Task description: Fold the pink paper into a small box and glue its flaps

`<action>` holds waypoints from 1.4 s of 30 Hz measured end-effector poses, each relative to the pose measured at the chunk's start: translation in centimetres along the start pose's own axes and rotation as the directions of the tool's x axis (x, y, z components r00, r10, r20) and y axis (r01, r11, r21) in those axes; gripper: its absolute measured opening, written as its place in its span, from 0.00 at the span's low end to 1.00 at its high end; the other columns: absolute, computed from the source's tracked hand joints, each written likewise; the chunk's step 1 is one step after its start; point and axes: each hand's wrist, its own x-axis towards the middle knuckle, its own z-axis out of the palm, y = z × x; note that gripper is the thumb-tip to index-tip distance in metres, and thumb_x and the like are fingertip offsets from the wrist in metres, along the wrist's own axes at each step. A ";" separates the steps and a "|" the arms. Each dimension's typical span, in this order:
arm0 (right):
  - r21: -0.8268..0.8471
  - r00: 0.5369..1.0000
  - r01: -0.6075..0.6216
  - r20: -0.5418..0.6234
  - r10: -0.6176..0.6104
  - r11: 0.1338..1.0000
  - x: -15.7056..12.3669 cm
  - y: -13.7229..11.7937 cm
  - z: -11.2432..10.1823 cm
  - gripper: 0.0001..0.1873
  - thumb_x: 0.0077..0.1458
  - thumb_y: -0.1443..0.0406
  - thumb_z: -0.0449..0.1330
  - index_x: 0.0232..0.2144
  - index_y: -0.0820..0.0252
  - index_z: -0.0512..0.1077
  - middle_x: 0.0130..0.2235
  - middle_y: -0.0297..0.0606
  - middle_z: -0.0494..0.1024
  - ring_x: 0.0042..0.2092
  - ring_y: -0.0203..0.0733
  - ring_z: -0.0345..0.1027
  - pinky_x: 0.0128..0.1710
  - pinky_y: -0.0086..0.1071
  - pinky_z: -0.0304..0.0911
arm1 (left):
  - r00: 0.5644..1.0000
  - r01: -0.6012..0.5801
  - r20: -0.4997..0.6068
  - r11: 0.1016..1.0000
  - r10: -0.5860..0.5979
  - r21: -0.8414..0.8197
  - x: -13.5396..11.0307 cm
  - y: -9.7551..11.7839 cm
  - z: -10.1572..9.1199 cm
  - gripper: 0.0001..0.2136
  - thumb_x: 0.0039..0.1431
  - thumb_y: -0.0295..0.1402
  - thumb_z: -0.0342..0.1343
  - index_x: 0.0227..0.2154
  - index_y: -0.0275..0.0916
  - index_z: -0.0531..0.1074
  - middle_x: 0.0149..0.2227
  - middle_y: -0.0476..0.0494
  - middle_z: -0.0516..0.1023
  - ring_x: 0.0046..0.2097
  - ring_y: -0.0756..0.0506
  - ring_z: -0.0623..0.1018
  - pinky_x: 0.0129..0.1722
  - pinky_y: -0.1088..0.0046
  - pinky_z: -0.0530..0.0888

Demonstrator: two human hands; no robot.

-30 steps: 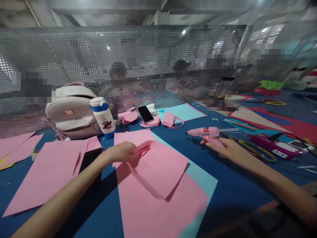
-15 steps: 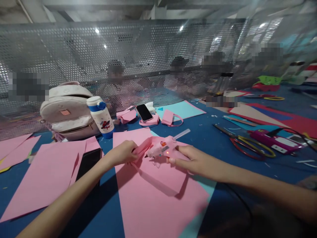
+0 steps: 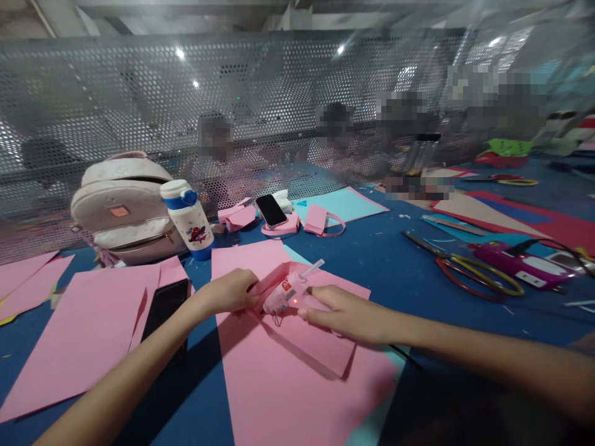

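Observation:
My right hand (image 3: pixel 346 313) is wrapped round the handle of a pink glue gun (image 3: pixel 283 294), with a clear glue stick (image 3: pixel 312 267) poking out of its back end and a small light glowing on its side. The nozzle points down and left, inside a folded pink paper piece (image 3: pixel 320 350). My left hand (image 3: pixel 232 291) pinches the left edge of that folded piece, close to the nozzle; its fingertips are partly hidden. Beneath lies a large pink sheet (image 3: pixel 260 396) over a light blue sheet (image 3: pixel 367 427).
A black phone (image 3: pixel 165 306) rests on pink sheets (image 3: pixel 88 322) at the left. Behind stand a white backpack (image 3: pixel 125 210) and a bottle (image 3: pixel 188 220). Small pink paper bags (image 3: pixel 316 220) and another phone (image 3: pixel 271 210) lie ahead. Scissors (image 3: pixel 478 275) and a purple power strip (image 3: pixel 520 265) are at the right.
My right hand has brought the glue gun left and down, so its nozzle is now in the folded paper by my left fingers. My left hand has stayed nearly in place.

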 end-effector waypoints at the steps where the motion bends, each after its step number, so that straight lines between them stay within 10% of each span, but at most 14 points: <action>1: 0.008 1.000 0.001 0.008 -0.001 1.000 0.1 0.0 0.1 0.20 0.64 0.51 0.52 0.31 0.62 0.67 0.31 0.37 0.72 0.28 0.37 0.64 0.27 0.29 0.56 | 1.000 0.001 0.009 1.000 -0.001 -0.006 0.0 0.0 0.0 0.08 0.53 0.30 0.51 0.21 0.40 0.62 0.17 0.52 0.70 0.20 0.49 0.75 0.18 0.79 0.65; 30: -0.355 0.997 0.045 -0.038 -0.062 0.934 -0.1 -0.4 -1.2 0.26 0.67 0.50 0.47 0.42 0.64 0.75 0.48 0.52 0.80 0.46 0.55 0.74 0.42 0.38 0.64 | 0.997 -0.030 0.065 0.999 0.032 -0.029 -0.5 0.5 -0.1 0.10 0.55 0.30 0.49 0.19 0.39 0.62 0.16 0.53 0.67 0.19 0.51 0.71 0.18 0.80 0.63; 42: -0.435 0.994 0.095 -0.003 -0.107 0.895 -0.5 -1.0 -1.7 0.23 0.68 0.53 0.47 0.38 0.62 0.76 0.38 0.47 0.82 0.35 0.48 0.74 0.33 0.34 0.60 | 0.997 0.020 0.080 0.999 -0.017 -0.036 -0.6 0.6 -0.1 0.05 0.48 0.26 0.48 0.20 0.39 0.63 0.17 0.50 0.72 0.20 0.49 0.75 0.20 0.78 0.68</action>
